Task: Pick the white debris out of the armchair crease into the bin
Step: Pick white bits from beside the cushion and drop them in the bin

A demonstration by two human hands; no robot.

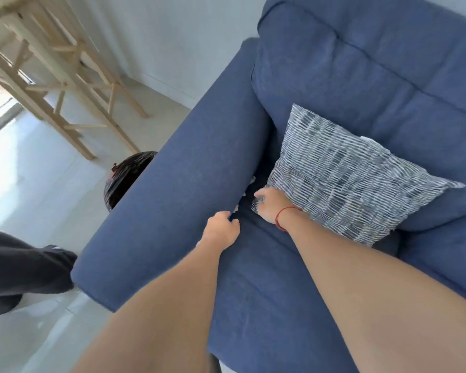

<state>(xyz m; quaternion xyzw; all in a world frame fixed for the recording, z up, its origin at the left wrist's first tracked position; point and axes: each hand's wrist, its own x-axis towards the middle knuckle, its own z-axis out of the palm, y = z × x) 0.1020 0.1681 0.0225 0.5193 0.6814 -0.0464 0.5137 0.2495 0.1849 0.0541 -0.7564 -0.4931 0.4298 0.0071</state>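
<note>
2 hands point(221, 228) point(270, 205), maybe 2 scraps point(252, 181) point(236, 208)

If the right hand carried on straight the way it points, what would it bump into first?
The right hand would probably meet the armrest just across the crease; depth is unclear.

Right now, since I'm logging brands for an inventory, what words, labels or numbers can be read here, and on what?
No text in this view can be read.
White tag on the patterned cushion: any print is too small and blurred to read.
Blue armchair: no label or lettering shows.
Bin behind the armrest: no lettering shows on its visible part.
</note>
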